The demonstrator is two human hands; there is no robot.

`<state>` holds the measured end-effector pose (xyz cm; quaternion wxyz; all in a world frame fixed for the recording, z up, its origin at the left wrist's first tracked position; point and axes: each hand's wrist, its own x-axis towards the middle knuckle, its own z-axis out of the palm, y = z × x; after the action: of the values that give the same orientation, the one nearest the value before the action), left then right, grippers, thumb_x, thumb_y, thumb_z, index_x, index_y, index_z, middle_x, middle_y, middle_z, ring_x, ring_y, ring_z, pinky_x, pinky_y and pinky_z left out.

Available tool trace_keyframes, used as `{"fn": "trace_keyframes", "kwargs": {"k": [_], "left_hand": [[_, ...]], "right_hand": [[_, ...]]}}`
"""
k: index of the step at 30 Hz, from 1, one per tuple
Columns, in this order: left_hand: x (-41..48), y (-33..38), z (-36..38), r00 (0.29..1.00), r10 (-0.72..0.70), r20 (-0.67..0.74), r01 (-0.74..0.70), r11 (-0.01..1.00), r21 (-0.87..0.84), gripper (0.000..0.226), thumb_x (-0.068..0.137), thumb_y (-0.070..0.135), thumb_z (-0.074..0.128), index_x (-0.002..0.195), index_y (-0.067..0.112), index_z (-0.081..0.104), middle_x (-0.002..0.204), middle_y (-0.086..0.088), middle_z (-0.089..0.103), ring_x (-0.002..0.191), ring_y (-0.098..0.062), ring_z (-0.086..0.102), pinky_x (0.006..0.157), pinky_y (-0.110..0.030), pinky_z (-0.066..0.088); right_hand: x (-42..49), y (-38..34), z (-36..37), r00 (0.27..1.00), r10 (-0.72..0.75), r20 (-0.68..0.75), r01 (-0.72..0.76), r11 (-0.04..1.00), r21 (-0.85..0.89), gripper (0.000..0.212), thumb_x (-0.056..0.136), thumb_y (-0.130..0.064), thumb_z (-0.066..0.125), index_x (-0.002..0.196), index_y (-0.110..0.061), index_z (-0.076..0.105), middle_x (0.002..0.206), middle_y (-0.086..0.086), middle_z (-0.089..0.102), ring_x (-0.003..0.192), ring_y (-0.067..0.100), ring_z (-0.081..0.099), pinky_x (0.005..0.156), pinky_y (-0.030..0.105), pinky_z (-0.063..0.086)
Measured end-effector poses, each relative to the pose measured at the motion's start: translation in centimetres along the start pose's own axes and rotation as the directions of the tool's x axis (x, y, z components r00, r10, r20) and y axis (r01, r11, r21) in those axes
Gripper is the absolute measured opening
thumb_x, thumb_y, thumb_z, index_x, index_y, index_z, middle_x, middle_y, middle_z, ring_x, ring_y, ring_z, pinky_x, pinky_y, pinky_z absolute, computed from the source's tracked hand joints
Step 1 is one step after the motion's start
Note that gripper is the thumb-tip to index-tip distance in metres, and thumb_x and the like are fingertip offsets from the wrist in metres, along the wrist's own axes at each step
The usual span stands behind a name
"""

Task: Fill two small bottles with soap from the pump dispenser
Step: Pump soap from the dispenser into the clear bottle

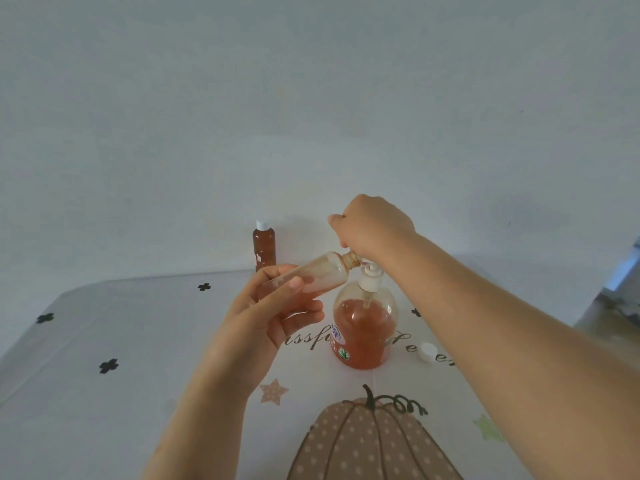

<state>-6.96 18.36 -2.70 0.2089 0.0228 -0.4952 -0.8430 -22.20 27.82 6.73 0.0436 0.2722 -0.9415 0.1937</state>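
Observation:
My left hand (277, 306) grips a small clear bottle (322, 271), tilted with its open neck up to the right against the nozzle of the pump dispenser (363, 327). The dispenser is a round clear bottle about two-thirds full of orange soap, with a white pump head. My right hand (370, 226) sits on top of that pump head with fingers curled over it. A second small bottle (264, 247), filled with orange soap and closed with a white cap, stands upright at the table's far edge. A loose white cap (426, 352) lies on the table right of the dispenser.
The table (104, 410) carries a pale cloth printed with a pumpkin, stars, black flowers and lettering. A plain wall rises behind the table. Something blurred shows at the right edge.

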Motion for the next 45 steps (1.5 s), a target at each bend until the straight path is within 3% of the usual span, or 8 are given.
{"fn": "trace_keyframes", "kwargs": {"k": [4,9,14,24,29,45], "left_hand": [[0.2,-0.2,-0.2,1.000,-0.005,0.002,0.005,1.000,-0.010,0.039,0.081,0.013,0.064,0.116,-0.001,0.055,0.109,-0.025,0.070,0.073,-0.026,0.069,0.067,-0.032,0.059],[0.4,-0.2,-0.6,0.999,-0.027,-0.026,0.027,0.999,0.022,0.026,0.079,0.013,0.066,0.102,0.003,0.059,0.111,-0.029,0.068,0.071,-0.026,0.069,0.065,-0.032,0.058],[0.6,-0.6,-0.8,0.999,-0.033,-0.037,0.034,0.999,0.040,0.024,0.079,0.014,0.066,0.100,0.004,0.061,0.113,-0.030,0.066,0.072,-0.025,0.069,0.065,-0.030,0.058],[0.3,-0.4,-0.3,1.000,-0.005,-0.023,0.006,1.000,0.015,0.035,0.080,0.012,0.066,0.111,0.000,0.057,0.108,-0.029,0.068,0.071,-0.026,0.070,0.066,-0.031,0.058],[0.0,-0.2,0.0,1.000,0.025,0.016,-0.026,1.000,0.008,0.039,0.082,0.013,0.065,0.117,0.001,0.054,0.113,-0.027,0.069,0.074,-0.025,0.070,0.069,-0.031,0.058],[0.3,-0.2,-0.4,1.000,0.004,-0.007,-0.004,1.000,0.020,0.037,0.080,0.014,0.066,0.114,0.001,0.056,0.116,-0.032,0.065,0.074,-0.027,0.069,0.067,-0.032,0.058]], "right_hand": [[0.4,0.0,0.2,0.997,-0.001,0.071,0.004,0.999,-0.044,0.035,0.098,-0.032,0.045,0.091,-0.013,0.073,0.071,0.000,0.064,0.063,0.019,0.056,0.056,0.027,0.036],[0.7,0.5,1.4,0.998,0.001,0.060,0.001,1.000,-0.024,0.040,0.100,-0.038,0.043,0.090,-0.014,0.074,0.074,0.000,0.066,0.065,0.018,0.057,0.054,0.028,0.033],[1.0,0.8,1.9,0.997,-0.003,0.072,0.002,1.000,0.013,0.040,0.099,-0.040,0.044,0.091,-0.014,0.073,0.079,0.002,0.068,0.068,0.020,0.059,0.056,0.029,0.035],[0.5,0.7,1.1,1.000,0.010,-0.006,-0.009,0.999,0.050,0.038,0.098,-0.035,0.045,0.091,-0.010,0.074,0.081,0.005,0.071,0.072,0.025,0.064,0.058,0.028,0.040],[0.1,0.3,0.1,0.999,-0.013,-0.047,0.015,0.999,0.048,0.038,0.099,-0.035,0.045,0.092,-0.010,0.073,0.086,0.004,0.076,0.082,0.027,0.070,0.071,0.032,0.050],[0.6,0.3,0.6,1.000,0.016,0.010,-0.017,0.999,0.034,0.031,0.096,-0.030,0.049,0.092,-0.012,0.074,0.081,0.002,0.071,0.065,0.021,0.060,0.054,0.026,0.037]]}}
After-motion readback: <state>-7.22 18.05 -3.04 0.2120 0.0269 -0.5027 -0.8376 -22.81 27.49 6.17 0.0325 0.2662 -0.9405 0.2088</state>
